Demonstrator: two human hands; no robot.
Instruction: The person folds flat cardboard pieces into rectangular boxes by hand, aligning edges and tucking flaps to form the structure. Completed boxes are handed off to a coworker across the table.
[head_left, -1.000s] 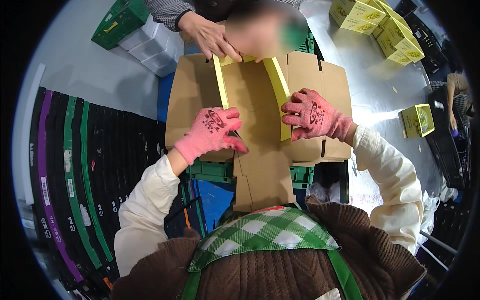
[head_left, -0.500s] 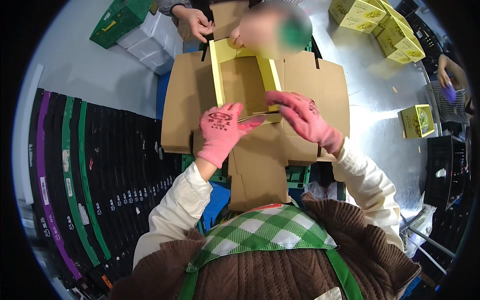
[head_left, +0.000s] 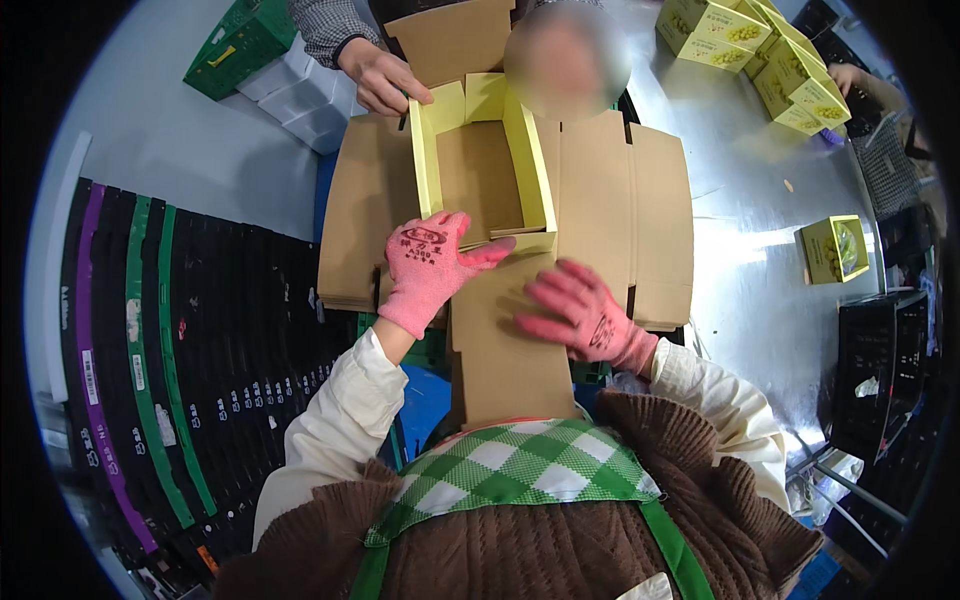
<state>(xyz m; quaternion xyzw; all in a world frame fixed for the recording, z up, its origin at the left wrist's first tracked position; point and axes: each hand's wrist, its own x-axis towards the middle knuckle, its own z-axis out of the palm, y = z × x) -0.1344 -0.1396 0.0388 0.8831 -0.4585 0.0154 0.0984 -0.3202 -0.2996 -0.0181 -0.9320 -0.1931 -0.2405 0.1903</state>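
Note:
A yellow-walled cardboard box [head_left: 547, 178], its inside floor plain brown, lies open on top of flat brown cardboard. My left hand [head_left: 425, 272], in a pink knitted glove, grips the box's near left corner, with the thumb laid along the near wall. My right hand [head_left: 585, 315], in a matching glove and slightly blurred, hovers at or just above a long brown cardboard flap [head_left: 508, 375] that runs toward me. Its fingers are apart and it holds nothing. Whether it touches the flap I cannot tell. Across from me, another person's hand [head_left: 382, 82] touches the box's far left corner.
Stacked flat cardboard [head_left: 660, 220] spreads to both sides. To the right is a metal table [head_left: 740, 200] with yellow boxes [head_left: 800, 85] and one separate filled yellow box [head_left: 835, 250]. Black crates [head_left: 250, 370] line the left; a green crate [head_left: 240, 50] tops white boxes at the far left.
My right hand has left the box's near right corner and come down toward me over the flap. The near wall now stands upright. The other person's hand has moved onto the far left corner.

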